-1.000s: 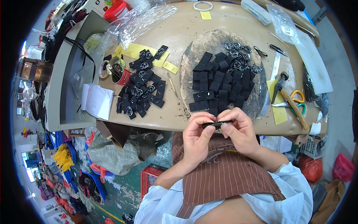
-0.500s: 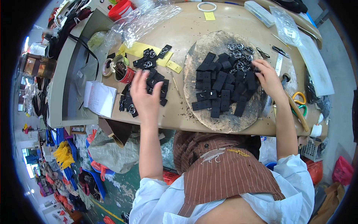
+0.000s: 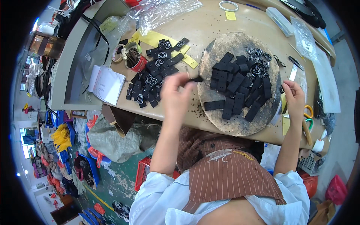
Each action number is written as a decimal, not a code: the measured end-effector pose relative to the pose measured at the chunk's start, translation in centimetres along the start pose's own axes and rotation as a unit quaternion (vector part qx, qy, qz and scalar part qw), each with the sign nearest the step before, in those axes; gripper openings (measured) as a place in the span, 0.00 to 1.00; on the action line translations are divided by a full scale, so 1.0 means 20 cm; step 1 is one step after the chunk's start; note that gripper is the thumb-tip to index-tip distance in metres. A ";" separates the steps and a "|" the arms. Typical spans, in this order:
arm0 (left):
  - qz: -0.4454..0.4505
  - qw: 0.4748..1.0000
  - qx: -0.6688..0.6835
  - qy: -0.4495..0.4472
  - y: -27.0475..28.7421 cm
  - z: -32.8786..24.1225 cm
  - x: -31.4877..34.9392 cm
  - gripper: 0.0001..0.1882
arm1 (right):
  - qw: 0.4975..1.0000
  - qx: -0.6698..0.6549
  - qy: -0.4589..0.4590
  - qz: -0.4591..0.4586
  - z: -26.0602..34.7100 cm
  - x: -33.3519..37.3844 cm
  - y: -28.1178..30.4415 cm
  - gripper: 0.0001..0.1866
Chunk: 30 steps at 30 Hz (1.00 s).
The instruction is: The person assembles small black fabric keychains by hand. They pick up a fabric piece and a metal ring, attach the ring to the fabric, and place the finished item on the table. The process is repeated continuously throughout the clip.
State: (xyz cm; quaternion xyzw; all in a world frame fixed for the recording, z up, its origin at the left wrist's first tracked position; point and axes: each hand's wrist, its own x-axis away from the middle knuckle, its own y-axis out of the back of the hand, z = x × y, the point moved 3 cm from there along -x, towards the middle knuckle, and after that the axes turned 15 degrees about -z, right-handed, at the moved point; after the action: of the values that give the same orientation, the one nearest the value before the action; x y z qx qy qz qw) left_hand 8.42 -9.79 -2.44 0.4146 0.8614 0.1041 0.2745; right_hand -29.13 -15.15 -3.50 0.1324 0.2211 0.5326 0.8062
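Note:
My left hand (image 3: 175, 98) is closed in a pinch on a small black tab (image 3: 197, 79) at the left edge of the round board (image 3: 210, 122). My right hand (image 3: 294, 99) is just off the board's right edge, thumb and fingertips together on a small dark ring-like piece (image 3: 282, 89), mostly hidden. Several flat black tabs (image 3: 227, 108) with small holes lie heaped on the board. Behind them sits a cluster of shiny dark metal rings (image 3: 258, 60). To the left is a pile of black tabs fitted with rings (image 3: 152, 80).
A red can of tools (image 3: 138, 64), a tape roll (image 3: 118, 53) and a notepad (image 3: 107, 85) stand at the left. Rightward lie scissors with orange and green handles (image 3: 308, 111), a wooden-handled hammer (image 3: 306, 132) and a cutter knife (image 3: 295, 62). Clear plastic bags (image 3: 165, 15) lie farther back.
My left hand has moved right, away from the pile of ringed tabs, and now pinches a black tab. My right hand has drawn back from the rings. The whole view has shifted.

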 end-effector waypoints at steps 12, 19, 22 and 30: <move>0.192 0.850 0.410 0.269 -0.11 -0.34 0.35 0.12 | 0.914 -0.356 -0.024 0.192 0.57 0.46 -0.33 0.08; 0.178 0.848 0.398 0.302 -0.03 -0.39 0.32 0.12 | 0.936 -0.168 0.250 0.184 0.68 0.44 -0.23 0.15; 0.173 0.891 0.339 0.246 -0.02 -0.38 0.35 0.13 | 0.922 -0.135 0.326 0.161 0.71 0.45 -0.25 0.13; 0.214 0.894 0.328 0.215 -0.01 -0.37 0.36 0.13 | 0.936 -0.271 0.102 0.198 0.60 0.51 -0.31 0.04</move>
State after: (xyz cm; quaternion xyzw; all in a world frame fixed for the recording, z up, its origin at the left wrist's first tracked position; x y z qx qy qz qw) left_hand 0.51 -4.06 0.92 0.6230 0.7749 -0.0415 -0.0984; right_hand -14.79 -7.97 1.84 -0.1053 0.1187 0.7316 0.6631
